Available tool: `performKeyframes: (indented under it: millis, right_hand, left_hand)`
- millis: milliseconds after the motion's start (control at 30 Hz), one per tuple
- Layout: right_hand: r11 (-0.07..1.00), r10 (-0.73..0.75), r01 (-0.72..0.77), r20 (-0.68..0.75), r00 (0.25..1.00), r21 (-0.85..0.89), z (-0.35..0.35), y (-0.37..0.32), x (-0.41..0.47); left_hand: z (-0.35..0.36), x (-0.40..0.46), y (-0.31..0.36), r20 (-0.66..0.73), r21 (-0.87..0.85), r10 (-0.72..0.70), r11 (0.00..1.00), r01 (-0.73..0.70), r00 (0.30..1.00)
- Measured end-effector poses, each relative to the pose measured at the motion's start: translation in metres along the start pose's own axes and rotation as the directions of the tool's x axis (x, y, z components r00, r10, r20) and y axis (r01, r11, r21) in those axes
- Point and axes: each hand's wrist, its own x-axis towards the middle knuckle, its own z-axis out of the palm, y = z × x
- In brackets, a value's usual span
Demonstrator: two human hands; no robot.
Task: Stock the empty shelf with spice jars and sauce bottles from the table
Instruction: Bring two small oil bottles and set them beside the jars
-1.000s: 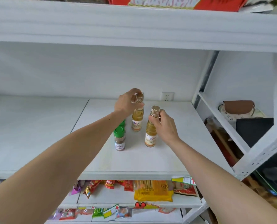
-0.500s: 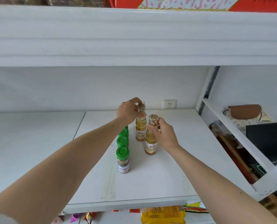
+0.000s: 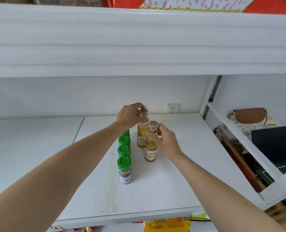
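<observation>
The cap of the rear bottle (image 3: 142, 131) is pinched by the left hand (image 3: 130, 114); the neck of the front bottle (image 3: 151, 148) is grasped by the right hand (image 3: 165, 142). Amber liquid is held in both, stood on the shelf (image 3: 180, 173) beside a row of green-capped jars (image 3: 124, 169) of brown spice.

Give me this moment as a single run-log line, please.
left hand: grips rear bottle cap | right hand: grips front bottle neck | both bottles on shelf | green-lidded jars: row left of them
</observation>
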Motion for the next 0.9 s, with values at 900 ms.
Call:
performKeyframes:
  millis: [900]
  right_hand:
    - [0.999,-0.053,0.052,-0.015,0.999,-0.007,0.015,-0.023,0.032]
  left_hand:
    - [-0.015,0.006,-0.02,0.127,-0.473,0.054,0.881,0.012,0.99]
